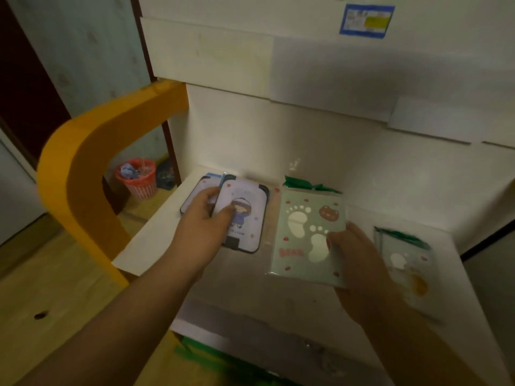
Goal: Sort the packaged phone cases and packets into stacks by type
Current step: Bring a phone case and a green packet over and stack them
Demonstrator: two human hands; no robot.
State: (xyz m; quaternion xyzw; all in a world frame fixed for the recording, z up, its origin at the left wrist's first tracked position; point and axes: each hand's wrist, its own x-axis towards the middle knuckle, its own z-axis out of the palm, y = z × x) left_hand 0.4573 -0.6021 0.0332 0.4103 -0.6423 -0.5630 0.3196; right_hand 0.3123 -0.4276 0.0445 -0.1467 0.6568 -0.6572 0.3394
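Green packet (306, 232) in R hand (359, 263), desk edge (145, 246) near

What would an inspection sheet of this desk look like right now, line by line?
Surface: white desk, dimly lit.
Job's things: girl-print case on top of a case pile at left; footprint packet in the middle with green packets behind it; a second packet pile at right, blurred.
Clutter: nothing seen.
Grips: left hand pinches the girl-print case; right hand holds the footprint packet at its right edge.
Cables: nothing seen.
Surroundings: orange frame at left, red basket on the floor beyond it, blue label on the white wall above.
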